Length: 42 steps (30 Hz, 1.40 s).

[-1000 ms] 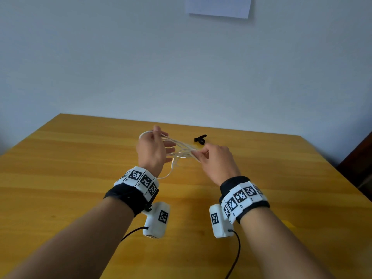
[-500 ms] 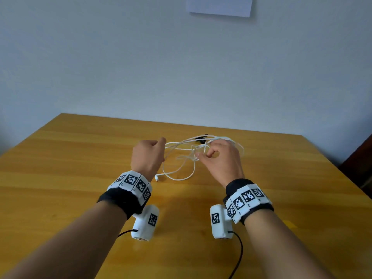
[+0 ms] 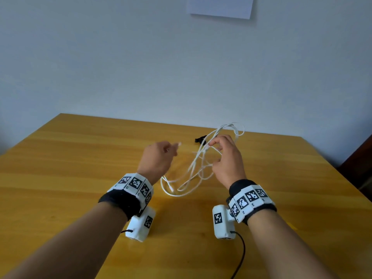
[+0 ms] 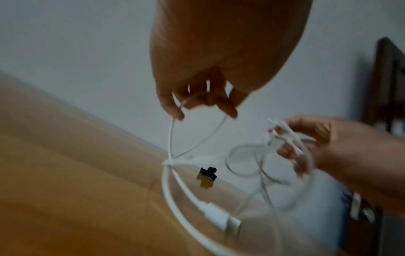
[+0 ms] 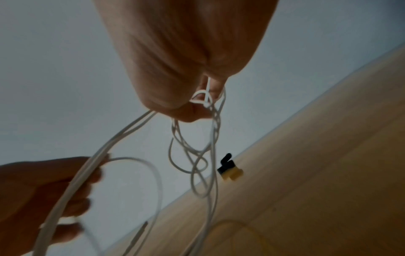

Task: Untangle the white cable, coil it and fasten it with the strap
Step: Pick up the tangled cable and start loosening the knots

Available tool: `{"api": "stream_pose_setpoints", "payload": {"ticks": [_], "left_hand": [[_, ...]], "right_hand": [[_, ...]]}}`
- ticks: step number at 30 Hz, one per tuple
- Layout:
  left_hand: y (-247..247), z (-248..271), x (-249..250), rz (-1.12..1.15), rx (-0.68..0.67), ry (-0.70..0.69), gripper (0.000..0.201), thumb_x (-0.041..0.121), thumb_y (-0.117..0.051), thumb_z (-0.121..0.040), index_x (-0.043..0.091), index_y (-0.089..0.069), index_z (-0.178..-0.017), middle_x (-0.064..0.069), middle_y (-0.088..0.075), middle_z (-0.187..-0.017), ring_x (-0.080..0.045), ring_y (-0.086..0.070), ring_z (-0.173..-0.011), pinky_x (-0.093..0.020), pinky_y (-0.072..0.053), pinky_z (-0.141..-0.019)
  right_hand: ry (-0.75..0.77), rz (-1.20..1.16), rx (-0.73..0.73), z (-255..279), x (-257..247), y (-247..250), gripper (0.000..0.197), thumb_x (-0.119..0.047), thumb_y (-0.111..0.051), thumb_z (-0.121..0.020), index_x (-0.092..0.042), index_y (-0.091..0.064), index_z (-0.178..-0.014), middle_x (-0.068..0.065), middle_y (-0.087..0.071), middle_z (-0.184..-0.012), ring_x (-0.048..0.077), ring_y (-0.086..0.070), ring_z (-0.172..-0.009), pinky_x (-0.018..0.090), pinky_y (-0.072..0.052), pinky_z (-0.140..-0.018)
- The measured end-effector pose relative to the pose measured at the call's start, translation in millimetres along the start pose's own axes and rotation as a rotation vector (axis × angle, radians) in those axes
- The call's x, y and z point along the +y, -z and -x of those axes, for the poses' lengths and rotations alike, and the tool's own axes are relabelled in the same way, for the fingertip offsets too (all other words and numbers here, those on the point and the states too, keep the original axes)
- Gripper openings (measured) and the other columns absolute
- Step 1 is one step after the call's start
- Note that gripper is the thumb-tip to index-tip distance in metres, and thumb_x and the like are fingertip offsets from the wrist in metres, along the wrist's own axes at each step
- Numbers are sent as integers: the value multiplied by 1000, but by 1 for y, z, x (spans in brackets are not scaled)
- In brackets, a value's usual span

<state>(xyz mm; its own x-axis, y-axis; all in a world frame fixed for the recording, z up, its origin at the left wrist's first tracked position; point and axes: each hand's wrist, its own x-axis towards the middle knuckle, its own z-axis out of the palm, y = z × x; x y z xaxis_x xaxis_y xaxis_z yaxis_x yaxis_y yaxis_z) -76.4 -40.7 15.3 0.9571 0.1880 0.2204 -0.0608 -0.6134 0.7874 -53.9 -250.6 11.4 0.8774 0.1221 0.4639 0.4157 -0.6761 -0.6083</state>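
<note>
A thin white cable hangs in tangled loops between my two hands above the wooden table. My left hand pinches a strand of the white cable between curled fingers. My right hand is raised, and its fingers pinch a bunch of loops of the white cable, which arch over it at the top. One connector end dangles low. The small black strap lies on the table just beyond the hands; it also shows as the black strap and the black strap in the wrist views.
A pale wall stands right behind the table's far edge, with a sheet of paper stuck high on it. A dark wooden piece of furniture stands off the table's right side. Black sensor wires trail from both wrists.
My hands have drawn apart and the right one has risen, lifting the loops higher; the lower loops have swung down toward me, over the table.
</note>
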Motion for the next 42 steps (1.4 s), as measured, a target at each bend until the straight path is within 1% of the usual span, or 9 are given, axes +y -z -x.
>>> {"api": "stream_pose_setpoints", "payload": {"ticks": [5, 8, 12, 16, 20, 25, 31, 36, 42], "left_hand": [[33, -21, -24, 116, 326, 135, 42, 42, -36, -107, 18, -66, -90, 1, -59, -69, -22, -54, -61, -31, -37, -58], [36, -23, -25, 148, 328, 115, 42, 40, -33, -108, 16, -65, -94, -1, -66, -80, -21, -56, -66, -32, -41, -61], [30, -17, -13, 200, 312, 95, 40, 41, -32, -107, 20, -63, -91, 6, -72, -74, -19, -63, -67, -35, -50, -64], [26, -12, -2, 94, 256, 35, 41, 45, -31, -107, 28, -60, -82, 10, -70, -67, -11, -62, -69, -39, -40, -83], [25, -8, 10, 239, 120, -45, 43, 46, -39, -106, 20, -66, -84, 2, -51, -62, -16, -43, -53, -28, -36, -52], [28, -6, 17, 283, 7, -95, 43, 43, -47, -104, 17, -68, -77, 19, -53, -49, -1, -43, -46, -16, -33, -48], [38, -4, 5, 428, -56, -16, 42, 46, -52, -102, 10, -72, -89, 6, -47, -56, -14, -47, -55, -25, -43, -56], [41, 0, -10, 439, -134, 98, 51, 49, -50, -102, 4, -65, -81, 0, -40, -57, -17, -41, -51, -31, -41, -56], [41, 8, -13, 600, -210, 224, 45, 50, -48, -102, 14, -49, -74, 5, -28, -59, -12, -23, -45, -23, -20, -44]], "right_hand": [[-206, 195, 21, 0, 27, 21, 49, 17, -68, -78, -18, -63, -113, -3, -58, -131, 19, -52, -129, 27, -48, -97], [-292, 278, -82, -4, 30, 30, 50, 9, -63, -88, -17, -63, -131, 3, -52, -145, 22, -40, -141, 36, -46, -105], [-347, 408, 105, -15, 3, 29, 33, -6, -66, -92, -6, -64, -124, 16, -46, -137, 33, -48, -129, 39, -53, -92], [-98, 289, 176, -19, -31, 21, 27, 0, -61, -89, -11, -61, -114, 6, -50, -127, 23, -53, -120, 32, -54, -91], [256, 122, -78, -19, -64, -1, 49, 4, -59, -88, -16, -58, -133, -2, -49, -139, 14, -51, -128, 29, -47, -108], [384, 172, -202, -29, -79, -25, 53, -16, -62, -102, -21, -46, -152, 1, -52, -154, 21, -38, -148, 41, -20, -128], [275, 64, -143, -36, -65, -28, 22, -15, -52, -107, -11, -71, -117, 1, -63, -103, 21, -62, -94, 38, -52, -89], [166, -69, 153, -46, -49, -15, 24, -19, -51, -108, -13, -74, -103, -3, -69, -95, 9, -60, -84, 12, -45, -76], [37, -55, 169, -44, -40, -7, 30, -31, -56, -106, -9, -73, -94, -1, -65, -68, 10, -57, -59, 16, -43, -56]]}}
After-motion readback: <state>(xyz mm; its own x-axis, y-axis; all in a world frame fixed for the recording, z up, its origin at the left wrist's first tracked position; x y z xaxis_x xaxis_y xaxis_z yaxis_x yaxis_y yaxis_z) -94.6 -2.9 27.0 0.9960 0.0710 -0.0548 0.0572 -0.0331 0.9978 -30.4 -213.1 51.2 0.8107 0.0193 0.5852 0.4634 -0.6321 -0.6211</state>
